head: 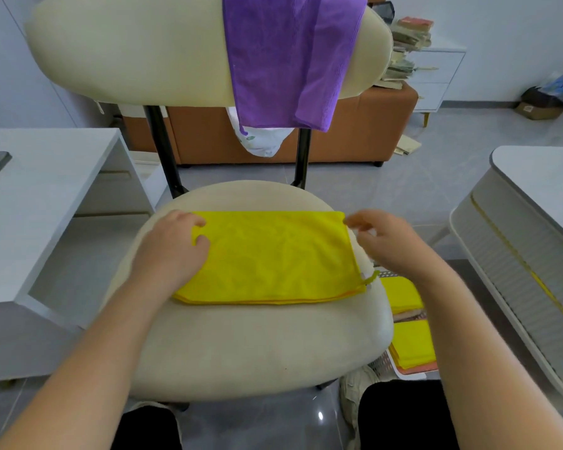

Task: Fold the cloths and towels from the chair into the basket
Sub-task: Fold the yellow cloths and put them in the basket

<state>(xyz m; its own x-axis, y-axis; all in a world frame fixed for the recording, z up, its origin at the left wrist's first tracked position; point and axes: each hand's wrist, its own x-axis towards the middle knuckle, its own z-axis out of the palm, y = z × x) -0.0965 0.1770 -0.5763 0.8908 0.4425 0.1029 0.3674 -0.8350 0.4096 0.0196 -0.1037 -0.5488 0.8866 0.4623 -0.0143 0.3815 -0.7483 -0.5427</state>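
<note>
One yellow cloth (pixel 273 258) lies folded flat on the seat of the chair (pixel 257 345). At its left edge sits the left hand (pixel 169 251), grip clamped on that edge between thumb and fingers. At the far right corner is the right hand (pixel 384 238), fingers loosely curled; whether its grip holds the corner cannot be told. A purple towel (pixel 283 60) hangs over the backrest, a white cloth (pixel 264 141) showing below it. Right of the seat, on the floor, stands the basket (pixel 384 360), holding folded yellow cloths (pixel 413 345).
</note>
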